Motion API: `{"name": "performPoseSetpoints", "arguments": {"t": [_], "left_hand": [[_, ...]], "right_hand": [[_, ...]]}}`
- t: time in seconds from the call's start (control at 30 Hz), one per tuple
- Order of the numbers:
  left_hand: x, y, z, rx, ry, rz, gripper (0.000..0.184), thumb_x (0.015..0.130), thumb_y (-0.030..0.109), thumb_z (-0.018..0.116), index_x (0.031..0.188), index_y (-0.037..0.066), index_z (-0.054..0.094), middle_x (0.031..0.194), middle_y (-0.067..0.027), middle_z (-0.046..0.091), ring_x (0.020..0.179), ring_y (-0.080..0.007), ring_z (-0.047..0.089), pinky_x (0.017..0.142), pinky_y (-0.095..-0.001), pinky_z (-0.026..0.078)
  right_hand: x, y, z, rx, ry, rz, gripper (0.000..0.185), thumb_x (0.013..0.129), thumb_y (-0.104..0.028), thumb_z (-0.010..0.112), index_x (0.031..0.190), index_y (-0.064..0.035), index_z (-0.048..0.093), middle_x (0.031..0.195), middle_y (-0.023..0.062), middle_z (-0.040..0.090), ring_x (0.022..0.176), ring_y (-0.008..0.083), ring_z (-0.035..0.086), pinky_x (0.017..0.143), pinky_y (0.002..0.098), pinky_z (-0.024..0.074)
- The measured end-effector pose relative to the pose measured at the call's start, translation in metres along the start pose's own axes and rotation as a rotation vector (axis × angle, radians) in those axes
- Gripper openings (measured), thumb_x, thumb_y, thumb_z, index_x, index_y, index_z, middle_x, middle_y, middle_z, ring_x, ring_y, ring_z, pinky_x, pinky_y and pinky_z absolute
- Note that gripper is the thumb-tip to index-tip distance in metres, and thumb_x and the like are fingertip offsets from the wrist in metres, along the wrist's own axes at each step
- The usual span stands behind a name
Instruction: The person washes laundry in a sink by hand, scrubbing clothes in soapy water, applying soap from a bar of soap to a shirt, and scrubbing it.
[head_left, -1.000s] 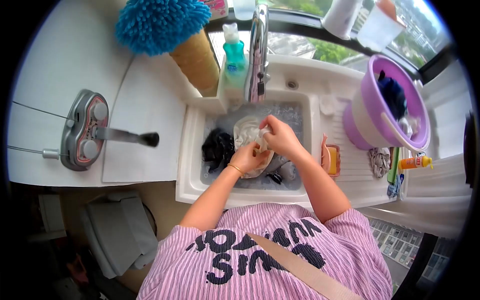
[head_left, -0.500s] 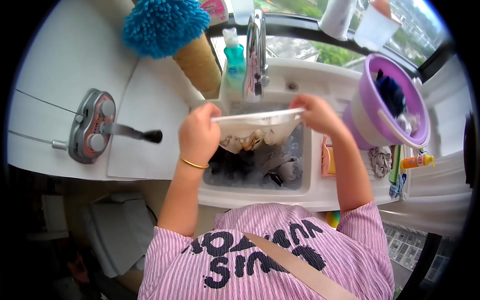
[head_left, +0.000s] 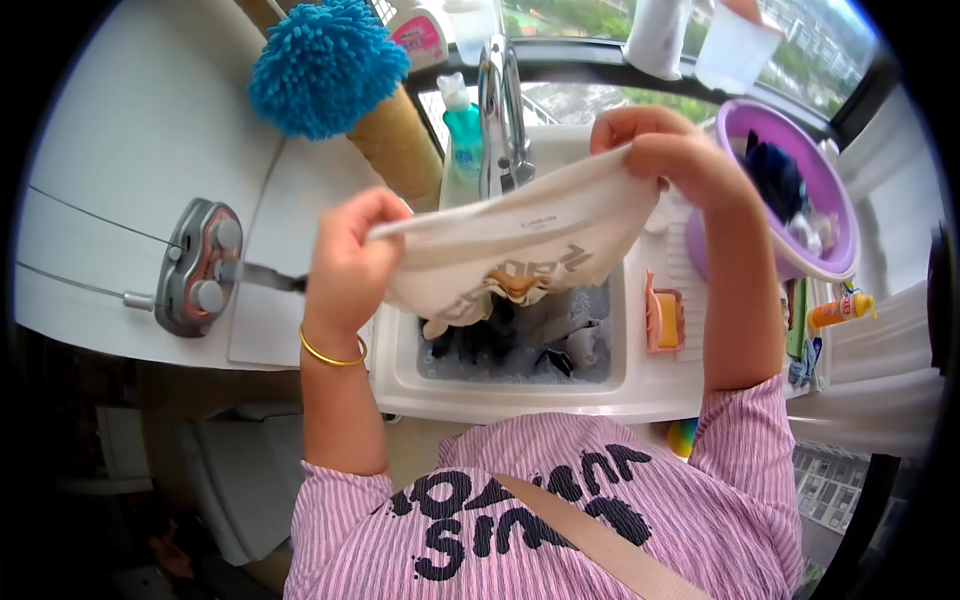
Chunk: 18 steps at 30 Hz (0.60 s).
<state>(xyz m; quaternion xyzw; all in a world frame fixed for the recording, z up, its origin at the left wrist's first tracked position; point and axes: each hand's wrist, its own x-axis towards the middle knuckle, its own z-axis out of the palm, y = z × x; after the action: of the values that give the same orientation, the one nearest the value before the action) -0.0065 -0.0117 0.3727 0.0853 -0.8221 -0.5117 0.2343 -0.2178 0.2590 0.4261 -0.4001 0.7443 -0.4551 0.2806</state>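
A wet cream garment [head_left: 520,225] with a dark print and small lettering is stretched above the sink [head_left: 500,398]. My left hand [head_left: 352,262] pinches one top corner of it, and my right hand [head_left: 680,158] grips the other, held higher. The fabric slants up to the right, and its lower part hangs bunched near the water. Below, dark clothes [head_left: 465,345] and a grey cloth [head_left: 583,342] soak in sudsy water, partly hidden by the garment.
Behind the sink stand a chrome faucet [head_left: 492,120] and a green soap bottle [head_left: 463,125]. A purple bucket [head_left: 848,235] with clothes is at right, near a soap dish [head_left: 654,325] and a yellow-orange bottle [head_left: 840,310]. A clothesline crank [head_left: 200,268] sits on the left wall.
Both hands have lifted the garment and moved apart, the right one rising most. More of its printed surface now shows, spread out above the sink.
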Motion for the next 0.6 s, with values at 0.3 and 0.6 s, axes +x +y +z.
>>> {"name": "performPoseSetpoints", "arguments": {"t": [0.3, 0.6], "left_hand": [[-0.021, -0.218, 0.099, -0.81, -0.252, -1.017, 0.021, 0.095, 0.024, 0.06, 0.101, 0.005, 0.068, 0.094, -0.0029, 0.07, 0.083, -0.0144, 0.065, 0.072, -0.0266, 0.05], [-0.077, -0.351, 0.161, -0.367, -0.091, -0.929, 0.033, 0.093, 0.023, 0.071, 0.114, -0.001, 0.064, 0.105, -0.01, 0.071, 0.093, -0.0203, 0.066, 0.081, -0.0352, 0.053]], "right_hand": [[0.006, 0.173, 0.044, -0.325, 0.456, 0.187, 0.036, 0.091, -0.028, 0.064, 0.112, 0.0006, 0.068, 0.108, 0.016, 0.072, 0.1, 0.0283, 0.068, 0.089, 0.0384, 0.0521], [-0.143, 0.202, 0.064, -0.666, 0.303, 0.811, 0.027, 0.087, -0.021, 0.064, 0.103, -0.0009, 0.069, 0.095, 0.0227, 0.07, 0.095, 0.0402, 0.067, 0.082, 0.047, 0.0525]]}}
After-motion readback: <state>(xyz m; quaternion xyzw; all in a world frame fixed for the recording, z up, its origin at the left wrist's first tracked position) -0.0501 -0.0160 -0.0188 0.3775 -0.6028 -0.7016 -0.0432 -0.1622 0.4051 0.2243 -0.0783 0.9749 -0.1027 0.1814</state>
